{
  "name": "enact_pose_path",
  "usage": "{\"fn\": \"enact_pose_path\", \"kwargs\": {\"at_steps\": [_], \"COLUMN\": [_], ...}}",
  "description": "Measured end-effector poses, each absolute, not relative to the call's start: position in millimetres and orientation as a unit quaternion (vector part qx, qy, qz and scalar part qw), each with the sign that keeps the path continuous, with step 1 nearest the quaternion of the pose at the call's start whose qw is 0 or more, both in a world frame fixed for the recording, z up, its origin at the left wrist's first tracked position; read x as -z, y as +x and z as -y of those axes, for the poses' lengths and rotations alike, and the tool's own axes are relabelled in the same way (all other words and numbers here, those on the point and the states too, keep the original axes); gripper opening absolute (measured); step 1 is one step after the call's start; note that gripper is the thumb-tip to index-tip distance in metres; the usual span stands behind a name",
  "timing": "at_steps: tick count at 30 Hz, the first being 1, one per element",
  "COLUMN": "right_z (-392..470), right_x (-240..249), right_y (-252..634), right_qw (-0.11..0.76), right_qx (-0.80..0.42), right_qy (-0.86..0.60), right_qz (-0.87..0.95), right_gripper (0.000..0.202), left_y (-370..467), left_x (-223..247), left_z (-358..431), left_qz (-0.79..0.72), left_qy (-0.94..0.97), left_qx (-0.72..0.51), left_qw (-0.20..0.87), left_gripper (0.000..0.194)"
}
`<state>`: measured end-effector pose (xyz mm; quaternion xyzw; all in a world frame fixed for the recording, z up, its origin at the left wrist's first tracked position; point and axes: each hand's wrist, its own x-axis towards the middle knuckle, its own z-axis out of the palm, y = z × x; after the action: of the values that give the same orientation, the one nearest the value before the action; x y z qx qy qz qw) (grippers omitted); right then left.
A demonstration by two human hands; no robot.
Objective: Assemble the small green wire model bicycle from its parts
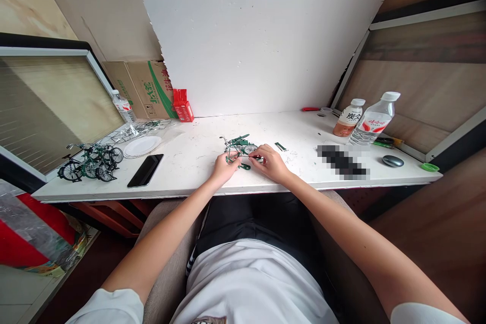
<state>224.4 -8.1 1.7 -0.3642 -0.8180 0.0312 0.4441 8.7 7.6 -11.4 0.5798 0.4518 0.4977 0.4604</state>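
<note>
A small green model bicycle (241,140) stands near the table's front edge, between my two hands. The fingers of my left hand (225,168) close on its near side, by the front wheel. My right hand (274,163) is by the rear wheel, thumb and fingertips pinched together around a small dark piece too fine to name. A loose green part (244,166) lies just in front of the bicycle, between the hands. Slightly behind my right hand lie some thin dark green strips (280,147). My fingers hide part of the bicycle's lower frame.
Several model bicycles (91,162) cluster at the left, near a black phone (146,170) and white plates (143,146). Part frames (132,132) lie behind. Two bottles (348,117) and a dark rounded object (392,161) are on the right. A white board (261,55) stands at the back.
</note>
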Motion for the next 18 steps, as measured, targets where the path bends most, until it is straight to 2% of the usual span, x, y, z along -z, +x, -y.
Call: {"fn": "enact_pose_path", "kwargs": {"at_steps": [18], "right_z": [10.4], "right_x": [-1.3], "right_y": [220.6], "right_qw": [0.422], "right_qx": [0.039], "right_qy": [-0.362], "right_qz": [0.83], "right_gripper": [0.016], "left_y": [6.9], "left_x": [21.4], "left_z": [-14.3], "left_qz": [-0.434], "left_qy": [0.638], "left_qx": [-0.496], "left_qw": [0.398], "left_gripper": [0.037]}}
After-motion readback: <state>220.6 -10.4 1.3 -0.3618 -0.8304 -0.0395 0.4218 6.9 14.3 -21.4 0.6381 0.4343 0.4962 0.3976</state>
